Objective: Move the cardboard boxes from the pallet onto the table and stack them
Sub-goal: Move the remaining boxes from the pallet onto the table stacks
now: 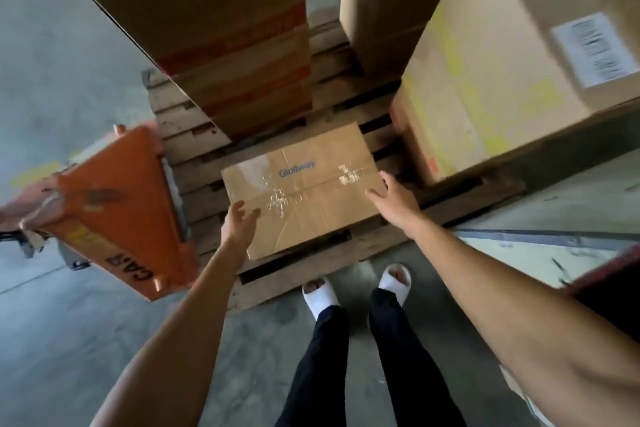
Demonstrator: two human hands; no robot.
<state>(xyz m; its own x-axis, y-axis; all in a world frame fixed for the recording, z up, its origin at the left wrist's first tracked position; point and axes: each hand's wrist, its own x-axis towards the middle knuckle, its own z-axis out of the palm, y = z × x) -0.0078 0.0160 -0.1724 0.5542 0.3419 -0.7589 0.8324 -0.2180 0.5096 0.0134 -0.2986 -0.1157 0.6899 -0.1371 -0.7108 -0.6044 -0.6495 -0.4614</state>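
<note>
A flat taped cardboard box (304, 184) with blue lettering lies on the wooden pallet (194, 156) right in front of my feet. My left hand (240, 222) reaches over the box's near left corner, fingers relaxed and spread, holding nothing. On the box's right edge is my right hand (393, 196), its fingers straight and touching the top near the right corner. A tall stack of cardboard boxes (221, 28) stands behind it on the left, and larger boxes (485, 80) stand on the right.
An orange pallet jack (117, 208) stands against the pallet's left side. Concrete floor (69, 340) surrounds the pallet. A dark red object (609, 274) shows at the right edge. My feet in white sandals (356, 288) stand just before the pallet.
</note>
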